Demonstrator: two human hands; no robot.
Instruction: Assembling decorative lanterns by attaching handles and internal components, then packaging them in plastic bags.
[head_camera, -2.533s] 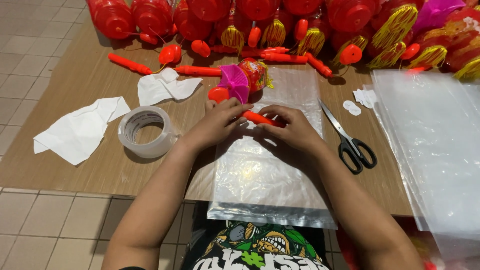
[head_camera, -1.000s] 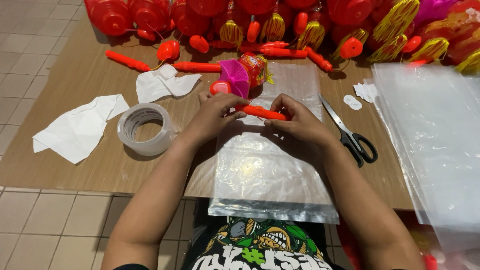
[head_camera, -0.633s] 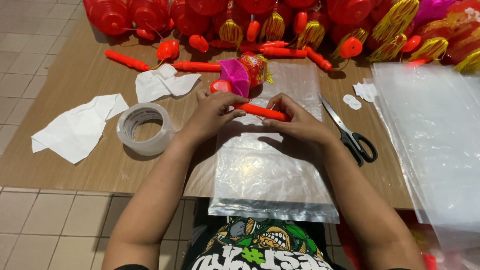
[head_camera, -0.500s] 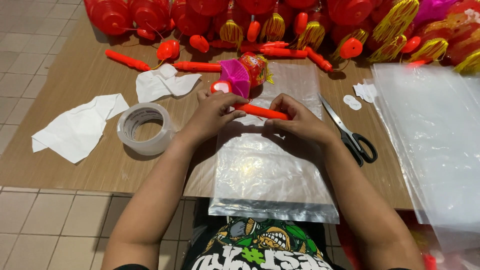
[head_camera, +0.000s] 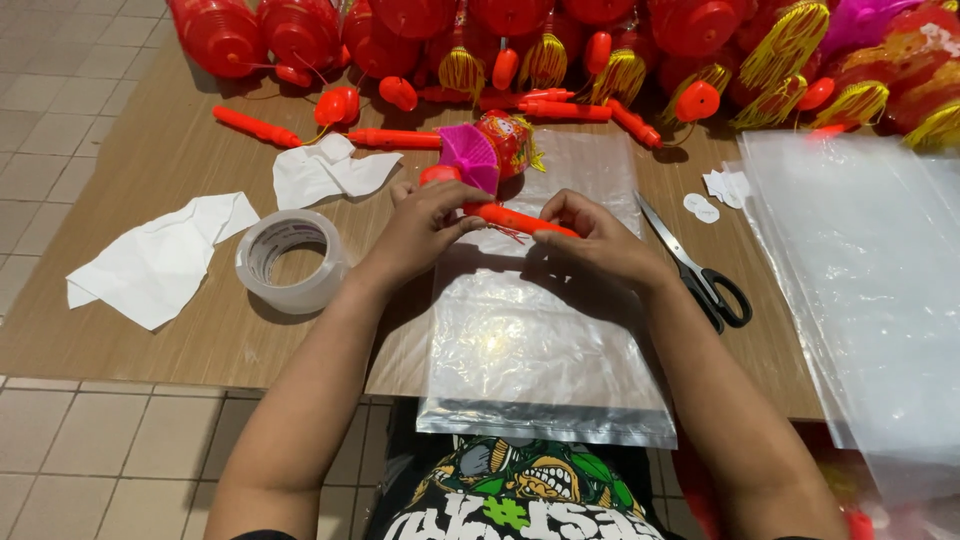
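Pale floor tiles (head_camera: 60, 90) along the left edge and below; brown board (head_camera: 180, 160) laid over them as work surface. On its left part, crumpled white paper (head_camera: 160, 265), then a roll of clear tape (head_camera: 290, 262) lying flat, then a second white paper scrap (head_camera: 330, 172). Centre: left hand (head_camera: 425, 225) and right hand (head_camera: 595, 235) close together, both clamped on an orange plastic stick (head_camera: 515, 218), held just above a stack of clear plastic bags (head_camera: 545, 350); beyond the stick, a small pink and red lantern (head_camera: 490, 150). Across the far edge, a row of red lanterns (head_camera: 300, 30) with yellow tassels (head_camera: 790, 40). Right of the hands, black-handled scissors (head_camera: 700, 275), small white round stickers (head_camera: 702, 208), then a larger pile of clear plastic sheets (head_camera: 870, 300).
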